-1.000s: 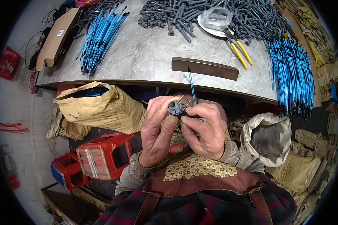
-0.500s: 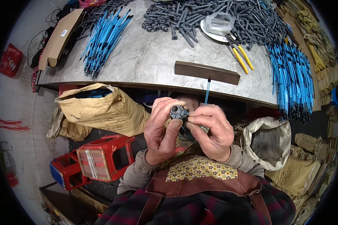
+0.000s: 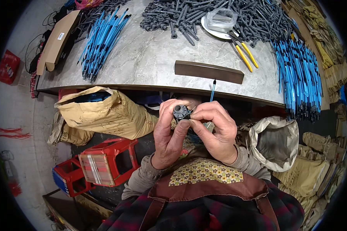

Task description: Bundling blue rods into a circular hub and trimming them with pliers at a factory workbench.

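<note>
In front of my chest, my left hand is closed around a grey plastic fitting, its round hollow end facing up between thumb and fingers. My right hand touches the fitting's right side in a pinch. Thin wire-like strands show by those fingertips, but what exactly they grip is too small to make out. Just beyond my right hand, a thin blue rod with a black tip sticks up toward the table edge; its lower end is hidden behind the hand.
Across the grey table lie a brown bar, yellow-handled pliers, a heap of grey plastic parts and bundles of blue rods. Paper sack and red stools stand left; a white-lined sack stands right.
My right thumb and fingertips have closed in on the fitting's side. The fitting stays in my left hand, and the whole view has shifted slightly.
</note>
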Action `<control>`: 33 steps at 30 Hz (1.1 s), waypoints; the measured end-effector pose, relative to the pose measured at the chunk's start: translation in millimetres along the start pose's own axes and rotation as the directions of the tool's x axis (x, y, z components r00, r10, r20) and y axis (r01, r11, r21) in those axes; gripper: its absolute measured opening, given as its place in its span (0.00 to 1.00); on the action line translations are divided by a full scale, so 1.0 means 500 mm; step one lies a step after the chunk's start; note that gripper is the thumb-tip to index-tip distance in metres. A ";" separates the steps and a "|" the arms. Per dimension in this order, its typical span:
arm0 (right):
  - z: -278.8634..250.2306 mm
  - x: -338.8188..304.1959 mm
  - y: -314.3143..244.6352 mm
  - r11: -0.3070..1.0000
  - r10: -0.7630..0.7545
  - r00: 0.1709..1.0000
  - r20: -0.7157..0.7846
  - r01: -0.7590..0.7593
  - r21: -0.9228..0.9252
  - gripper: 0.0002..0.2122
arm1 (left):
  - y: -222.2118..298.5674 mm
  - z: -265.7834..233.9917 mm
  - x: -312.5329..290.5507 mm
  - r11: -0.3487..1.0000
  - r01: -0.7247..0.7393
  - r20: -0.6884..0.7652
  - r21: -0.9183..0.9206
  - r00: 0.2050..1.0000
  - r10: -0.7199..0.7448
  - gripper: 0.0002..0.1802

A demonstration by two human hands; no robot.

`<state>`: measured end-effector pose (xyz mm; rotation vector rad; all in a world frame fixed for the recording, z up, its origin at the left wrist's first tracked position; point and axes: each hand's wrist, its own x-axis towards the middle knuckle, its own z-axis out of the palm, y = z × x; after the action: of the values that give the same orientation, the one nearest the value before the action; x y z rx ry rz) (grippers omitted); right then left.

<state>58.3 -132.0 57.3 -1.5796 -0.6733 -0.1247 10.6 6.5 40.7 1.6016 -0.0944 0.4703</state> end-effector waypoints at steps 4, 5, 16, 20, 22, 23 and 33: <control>-0.008 0.000 -0.004 0.997 0.065 0.997 0.043 -0.067 0.036 0.07 | 0.009 0.007 -0.003 0.990 0.091 -0.021 -0.105 0.995 -0.094 0.18; -0.010 0.000 -0.009 0.997 0.071 0.997 0.039 -0.072 0.021 0.06 | 0.015 0.009 -0.001 0.977 0.127 -0.016 -0.170 0.991 -0.131 0.18; -0.028 -0.004 -0.010 0.998 0.051 0.998 0.046 -0.052 0.021 0.06 | -0.012 0.006 0.009 0.976 0.009 0.081 -0.216 0.997 0.009 0.21; -0.032 -0.004 -0.015 0.942 0.260 0.965 0.029 -0.261 0.211 0.06 | -0.019 0.014 0.004 0.989 -0.045 0.071 -0.138 0.996 0.055 0.20; -0.034 -0.004 -0.019 0.812 0.460 0.887 0.040 -0.439 0.384 0.06 | -0.021 0.021 0.001 0.993 -0.077 0.052 -0.088 0.995 0.081 0.20; -0.035 -0.006 -0.017 0.813 0.462 0.886 0.038 -0.440 0.382 0.06 | -0.021 0.025 0.000 0.993 -0.075 0.054 -0.091 0.995 0.080 0.20; -0.028 -0.033 -0.009 0.919 0.343 0.937 0.061 -0.348 0.185 0.08 | -0.026 0.046 -0.017 0.990 -0.077 -0.040 -0.118 0.997 0.073 0.19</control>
<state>46.8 -150.8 55.8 -1.4886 -0.4031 0.2203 12.9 -16.7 25.0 1.4752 -0.1535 0.5420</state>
